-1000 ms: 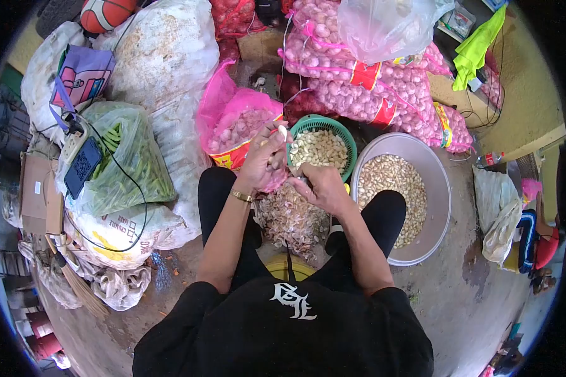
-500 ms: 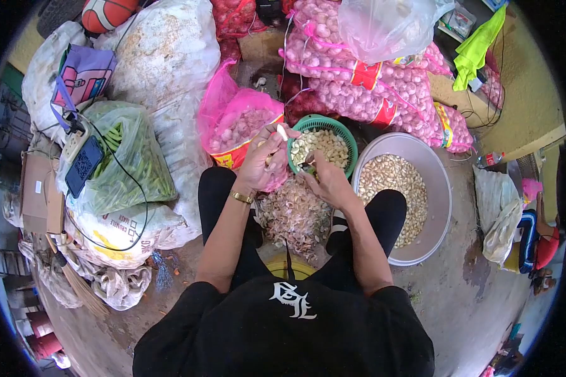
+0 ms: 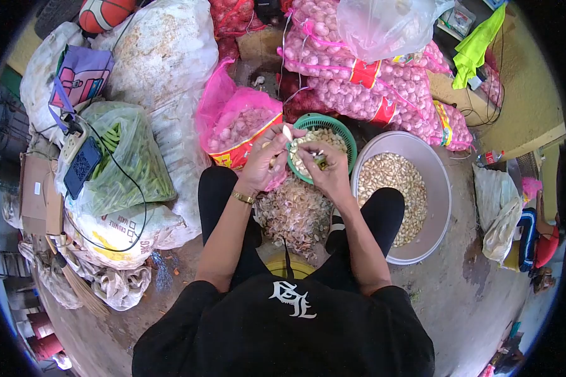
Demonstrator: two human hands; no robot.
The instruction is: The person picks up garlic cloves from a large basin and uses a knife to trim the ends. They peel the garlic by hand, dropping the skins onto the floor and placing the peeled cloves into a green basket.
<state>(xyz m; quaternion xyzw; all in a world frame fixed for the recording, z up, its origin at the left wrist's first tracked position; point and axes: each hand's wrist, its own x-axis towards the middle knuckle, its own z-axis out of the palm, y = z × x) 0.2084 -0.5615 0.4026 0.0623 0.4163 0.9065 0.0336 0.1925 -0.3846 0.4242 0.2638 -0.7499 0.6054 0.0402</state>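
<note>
Within the last second the right hand [image 3: 326, 171] has risen from the peel pile [image 3: 295, 217] to the green basket [image 3: 336, 122] at 12 o'clock, fingers pinched narrow on a small dark item [image 3: 321, 161], while the left hand [image 3: 264, 164] fingers grip a garlic clove [image 3: 287, 132] at the basket's 9 o'clock rim.

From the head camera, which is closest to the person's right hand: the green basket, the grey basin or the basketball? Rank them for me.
1. Green basket, directly under the right hand.
2. Grey basin, just to the hand's right.
3. Basketball, far off at the top left.
</note>
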